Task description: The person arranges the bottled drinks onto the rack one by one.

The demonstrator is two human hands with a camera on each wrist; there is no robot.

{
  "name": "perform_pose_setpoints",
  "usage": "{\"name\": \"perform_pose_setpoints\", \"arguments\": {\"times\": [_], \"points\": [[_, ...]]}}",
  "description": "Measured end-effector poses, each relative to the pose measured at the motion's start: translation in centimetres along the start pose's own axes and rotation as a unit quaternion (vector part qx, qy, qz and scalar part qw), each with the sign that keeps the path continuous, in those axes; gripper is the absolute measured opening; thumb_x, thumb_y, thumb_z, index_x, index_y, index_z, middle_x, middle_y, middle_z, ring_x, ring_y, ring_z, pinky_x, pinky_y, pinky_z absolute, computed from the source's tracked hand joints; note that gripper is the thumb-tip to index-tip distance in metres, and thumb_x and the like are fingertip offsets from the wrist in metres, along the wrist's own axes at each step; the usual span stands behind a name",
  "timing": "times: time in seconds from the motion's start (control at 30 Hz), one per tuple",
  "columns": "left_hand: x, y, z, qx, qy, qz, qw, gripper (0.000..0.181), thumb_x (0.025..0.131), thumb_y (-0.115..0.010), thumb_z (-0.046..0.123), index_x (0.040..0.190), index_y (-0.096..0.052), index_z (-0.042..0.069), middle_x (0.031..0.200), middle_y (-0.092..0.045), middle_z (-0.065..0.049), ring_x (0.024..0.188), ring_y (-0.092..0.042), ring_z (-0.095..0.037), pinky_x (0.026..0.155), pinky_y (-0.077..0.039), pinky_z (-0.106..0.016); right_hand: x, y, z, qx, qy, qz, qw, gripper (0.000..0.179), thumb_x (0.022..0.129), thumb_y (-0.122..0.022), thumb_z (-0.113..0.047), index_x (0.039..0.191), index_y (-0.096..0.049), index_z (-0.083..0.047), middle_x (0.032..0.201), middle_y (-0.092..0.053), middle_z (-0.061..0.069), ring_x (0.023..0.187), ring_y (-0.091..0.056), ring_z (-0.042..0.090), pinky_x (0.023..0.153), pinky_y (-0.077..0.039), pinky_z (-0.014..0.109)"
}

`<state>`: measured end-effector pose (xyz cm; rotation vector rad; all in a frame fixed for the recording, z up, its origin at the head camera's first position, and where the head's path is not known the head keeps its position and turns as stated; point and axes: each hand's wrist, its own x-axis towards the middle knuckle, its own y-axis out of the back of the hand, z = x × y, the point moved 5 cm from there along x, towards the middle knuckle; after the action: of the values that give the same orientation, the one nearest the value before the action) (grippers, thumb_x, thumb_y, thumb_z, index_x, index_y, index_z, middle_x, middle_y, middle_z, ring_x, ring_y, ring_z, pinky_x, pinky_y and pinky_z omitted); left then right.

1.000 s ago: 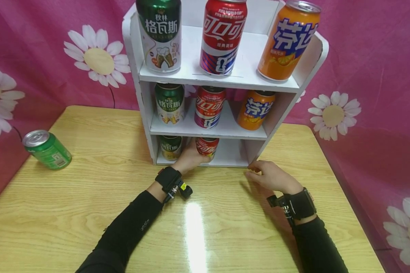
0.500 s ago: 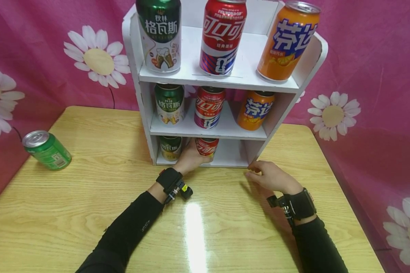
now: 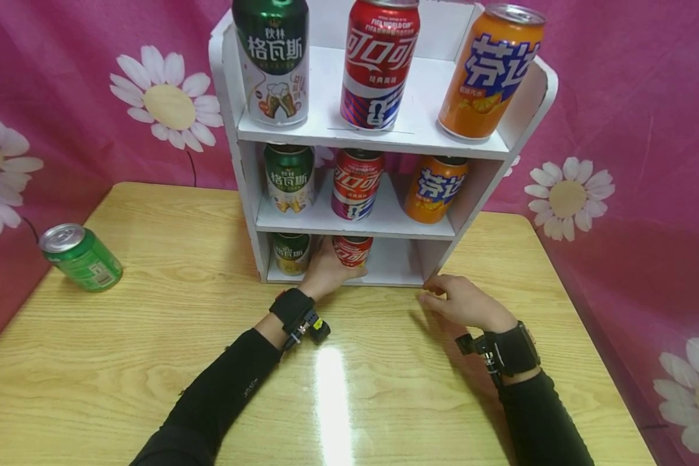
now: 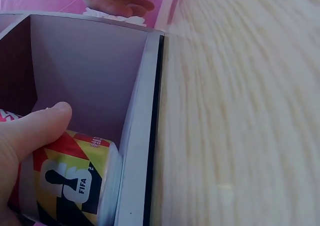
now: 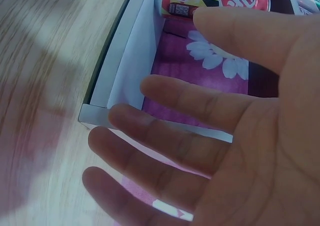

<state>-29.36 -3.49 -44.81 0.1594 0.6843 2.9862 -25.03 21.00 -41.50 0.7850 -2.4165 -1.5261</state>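
A red cola can (image 3: 353,252) with a yellow and black FIFA pattern (image 4: 70,181) stands upright on the bottom shelf. My left hand (image 3: 325,268) holds it from the left, thumb across its front; the other fingers are hidden behind it. A dark green kvass can (image 3: 292,254) sits just left of that hand. My right hand (image 3: 463,301) is near the shelf unit's (image 3: 352,138) lower right corner. In the right wrist view its fingers (image 5: 170,131) are spread and hold nothing.
Above, the middle and top shelves each bear a kvass can (image 3: 289,178), a cola can (image 3: 357,184) and an orange soda can (image 3: 437,189). A light green can (image 3: 83,257) leans or lies tilted at the table's (image 3: 169,336) left. A pink flowered cloth (image 3: 611,84) hangs behind.
My left thumb has shifted slightly to the right across the can's front, and the can sits a touch further left. My right hand has not moved.
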Motion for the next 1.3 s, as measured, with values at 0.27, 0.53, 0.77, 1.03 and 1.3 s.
{"name": "perform_pose_setpoints", "arguments": {"times": [0.27, 0.53, 0.77, 1.03, 1.3], "points": [[0.07, -0.33, -0.09, -0.073, -0.003, -0.047, 0.9962, 0.096, 0.069, -0.079, 0.000, 0.145, -0.022, 0.011, 0.135, -0.040, -0.010, 0.124, -0.040, -0.026, 0.104, -0.032, -0.039, 0.00, 0.03, -0.02, -0.002, -0.002, -0.003, 1.0000, 0.031, 0.094, -0.059, -0.027, 0.110, -0.065, -0.001, 0.101, -0.064, 0.009, 0.097, -0.058, 0.028, 0.084, -0.047, 0.047], [0.20, -0.51, -0.19, -0.089, 0.003, -0.061, 0.9941, 0.091, 0.071, -0.075, -0.003, 0.145, -0.023, 0.013, 0.136, -0.043, -0.009, 0.125, -0.041, -0.026, 0.105, -0.032, -0.040, 0.02, -0.04, 0.00, -0.005, -0.001, 0.002, 1.0000, 0.031, 0.094, -0.059, -0.027, 0.109, -0.065, -0.001, 0.101, -0.064, 0.009, 0.097, -0.059, 0.029, 0.084, -0.047, 0.047], [0.16, -0.53, -0.31, -0.066, 0.016, -0.054, 0.9963, 0.089, 0.074, -0.076, 0.003, 0.145, -0.024, 0.013, 0.136, -0.044, -0.010, 0.125, -0.042, -0.027, 0.106, -0.031, -0.041, 0.09, -0.07, 0.05, -0.005, -0.005, 0.003, 1.0000, 0.030, 0.094, -0.059, -0.027, 0.108, -0.065, -0.002, 0.099, -0.064, 0.008, 0.096, -0.059, 0.028, 0.084, -0.047, 0.047], [0.22, -0.45, -0.32, -0.072, 0.017, -0.048, 0.9961, 0.089, 0.074, -0.077, 0.004, 0.144, -0.024, 0.014, 0.135, -0.045, -0.010, 0.123, -0.043, -0.026, 0.105, -0.032, -0.040, 0.10, -0.07, 0.08, -0.002, -0.004, 0.001, 1.0000, 0.031, 0.094, -0.059, -0.029, 0.108, -0.065, -0.002, 0.100, -0.064, 0.008, 0.097, -0.059, 0.028, 0.084, -0.047, 0.047], [0.22, -0.41, -0.30, -0.061, 0.009, -0.045, 0.9971, 0.089, 0.074, -0.078, 0.006, 0.144, -0.024, 0.013, 0.134, -0.045, -0.010, 0.123, -0.044, -0.025, 0.105, -0.032, -0.039, 0.06, -0.11, 0.09, -0.002, -0.003, -0.001, 1.0000, 0.030, 0.094, -0.059, -0.028, 0.108, -0.065, -0.002, 0.101, -0.064, 0.008, 0.097, -0.058, 0.028, 0.084, -0.047, 0.047]]}}
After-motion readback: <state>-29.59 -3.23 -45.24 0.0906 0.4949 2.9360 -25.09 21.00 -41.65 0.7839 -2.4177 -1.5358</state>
